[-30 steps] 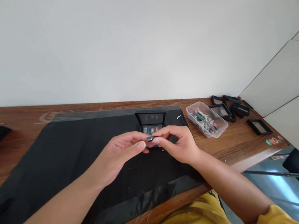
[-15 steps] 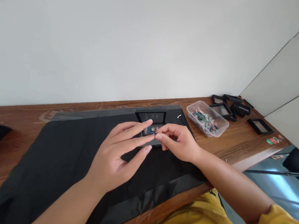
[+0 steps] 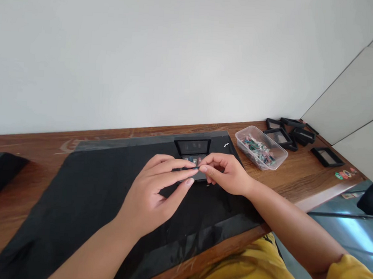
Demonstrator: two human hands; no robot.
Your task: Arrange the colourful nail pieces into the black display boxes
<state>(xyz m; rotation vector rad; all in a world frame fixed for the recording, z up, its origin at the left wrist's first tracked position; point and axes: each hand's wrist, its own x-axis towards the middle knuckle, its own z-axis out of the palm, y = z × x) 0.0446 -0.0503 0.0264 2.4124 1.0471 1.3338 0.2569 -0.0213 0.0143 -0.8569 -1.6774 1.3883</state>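
Observation:
A small black case [image 3: 192, 145] stands with its lid raised on the black mat, and several small coloured pieces [image 3: 194, 160] sit in a row inside it. Above its front part, my right hand [image 3: 224, 172] pinches a tiny dark green piece [image 3: 196, 168] between thumb and index finger; its kind is too small to tell. My left hand [image 3: 158, 192] reaches in from the left with fingers stretched out and thumb apart. Its fingertips meet the green piece or lie right beside it. Both hands hide much of the case's lower half.
Right of the mat [image 3: 84, 200], a clear plastic tub [image 3: 280, 160] holds many small coloured pieces. Several black frame-like cases [image 3: 278, 137] lie beyond it, with another [image 3: 327, 157] near round stickers [image 3: 344, 174]. A black object [image 3: 4, 174] sits at far left. A white wall [image 3: 147, 61] rises behind.
The view has shifted slightly, bringing more of the left black object in. My left fingers have drawn closer together and lower, near the piece in my right hand.

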